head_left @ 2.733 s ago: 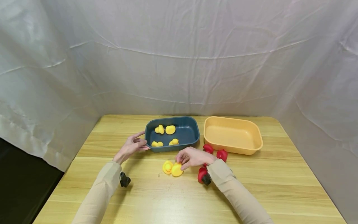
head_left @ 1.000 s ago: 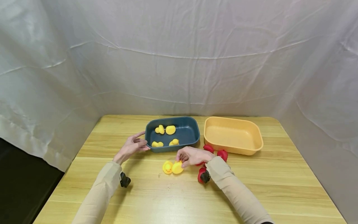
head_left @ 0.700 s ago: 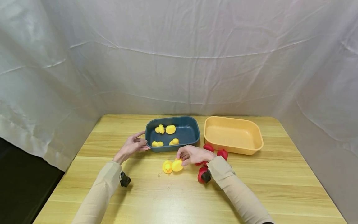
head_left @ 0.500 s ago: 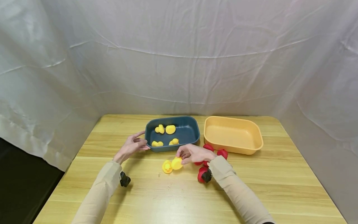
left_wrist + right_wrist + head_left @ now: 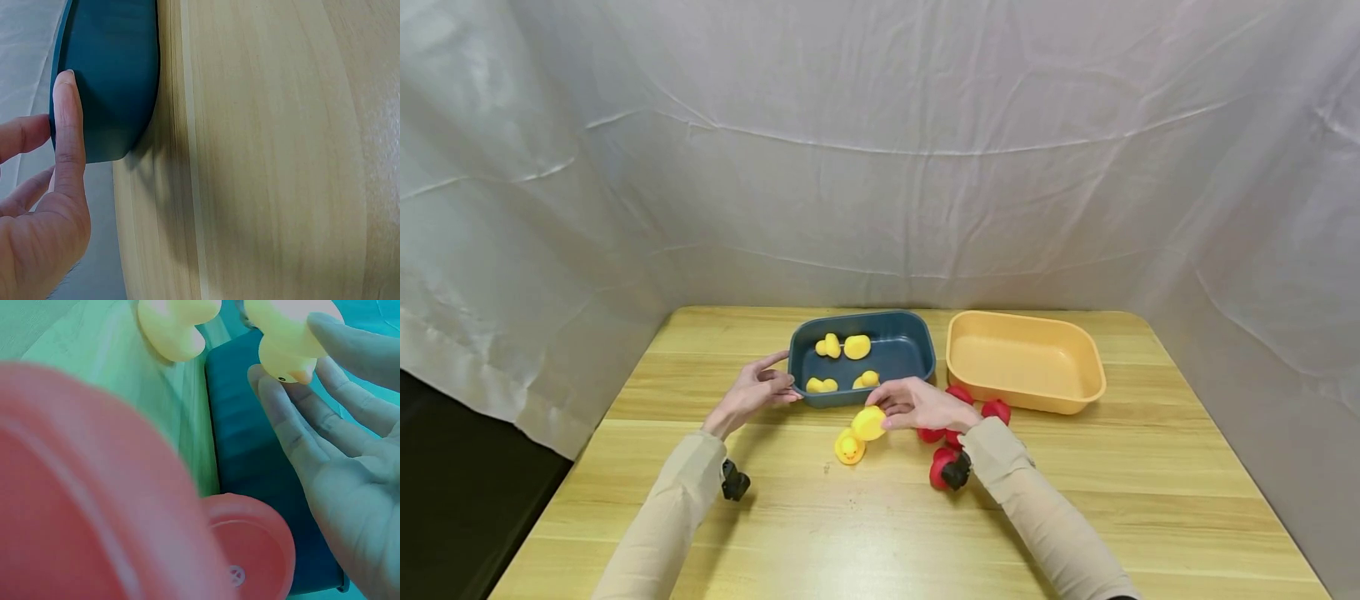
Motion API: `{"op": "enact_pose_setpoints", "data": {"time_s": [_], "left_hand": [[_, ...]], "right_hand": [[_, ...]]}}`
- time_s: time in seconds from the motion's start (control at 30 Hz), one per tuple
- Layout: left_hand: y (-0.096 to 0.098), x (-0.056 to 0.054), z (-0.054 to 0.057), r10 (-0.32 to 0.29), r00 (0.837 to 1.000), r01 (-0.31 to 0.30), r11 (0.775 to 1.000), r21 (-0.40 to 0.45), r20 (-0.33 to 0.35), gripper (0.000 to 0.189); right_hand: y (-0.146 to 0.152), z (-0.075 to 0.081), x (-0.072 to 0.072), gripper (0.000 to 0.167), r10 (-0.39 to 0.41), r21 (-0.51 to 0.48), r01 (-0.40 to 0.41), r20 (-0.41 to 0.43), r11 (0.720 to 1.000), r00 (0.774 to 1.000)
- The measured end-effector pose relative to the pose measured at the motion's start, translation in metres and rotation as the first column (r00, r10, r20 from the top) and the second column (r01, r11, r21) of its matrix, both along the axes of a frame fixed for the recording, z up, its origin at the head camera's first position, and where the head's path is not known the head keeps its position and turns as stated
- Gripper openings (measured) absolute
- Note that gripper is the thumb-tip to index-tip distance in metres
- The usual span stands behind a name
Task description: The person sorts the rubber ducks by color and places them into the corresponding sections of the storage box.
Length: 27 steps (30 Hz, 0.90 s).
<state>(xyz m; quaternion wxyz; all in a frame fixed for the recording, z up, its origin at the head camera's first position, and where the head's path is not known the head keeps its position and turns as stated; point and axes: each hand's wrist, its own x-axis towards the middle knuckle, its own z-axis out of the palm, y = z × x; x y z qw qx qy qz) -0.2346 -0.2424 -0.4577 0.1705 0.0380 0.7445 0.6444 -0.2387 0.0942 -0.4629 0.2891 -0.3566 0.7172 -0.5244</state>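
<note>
My right hand (image 5: 917,400) pinches a yellow rubber duck (image 5: 869,423) above the table, just in front of the blue bin (image 5: 917,372). In the right wrist view the held duck (image 5: 294,337) hangs head down between thumb and fingers of the right hand (image 5: 356,456). Another yellow duck (image 5: 850,447) sits on the table, overlapped by the held one in the head view. My left hand (image 5: 754,394) touches the bin's left end with spread, fairly straight fingers; in the left wrist view the thumb of this hand (image 5: 50,219) lies along the outer wall. Several yellow ducks (image 5: 857,347) lie in the bin.
An orange-yellow bin (image 5: 1022,398) stands right of the blue one. Several red ducks (image 5: 996,412) lie in front of it, partly beneath the right wrist. A red duck (image 5: 250,544) shows close by in the right wrist view. Grey curtains (image 5: 895,167) surround the wooden table (image 5: 820,542).
The right hand has lifted its duck and moved back slightly toward the blue bin. The left hand, both bins and the duck on the table stay where they were.
</note>
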Motion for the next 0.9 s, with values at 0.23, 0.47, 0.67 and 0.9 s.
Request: {"op": "enact_pose_setpoints", "data": {"time_s": [0.23,0.47,0.67,0.9], "left_hand": [[0.0001,0.0004,0.0002,0.005,1.0,-0.005,1.0,0.003,0.005,0.067],[-0.0001,0.0005,-0.0006,0.007,1.0,-0.007,1.0,0.007,0.008,0.067],[-0.0003,0.0006,-0.0003,0.009,1.0,-0.009,1.0,0.007,0.009,0.067],[0.0006,0.0009,0.0007,0.005,1.0,-0.005,1.0,0.004,0.004,0.067]], "right_hand": [[-0.0013,0.0023,0.0011,0.043,-0.104,-0.039,0.104,-0.001,0.994,0.995],[0.0003,0.0035,0.0024,0.049,-0.218,-0.125,0.216,-0.002,0.968,0.976],[-0.0002,0.0015,0.001,0.046,-0.303,-0.185,0.298,-0.002,0.937,0.953],[-0.002,0.001,-0.0011,0.046,-0.422,-0.218,0.406,-0.026,0.887,0.906]]}}
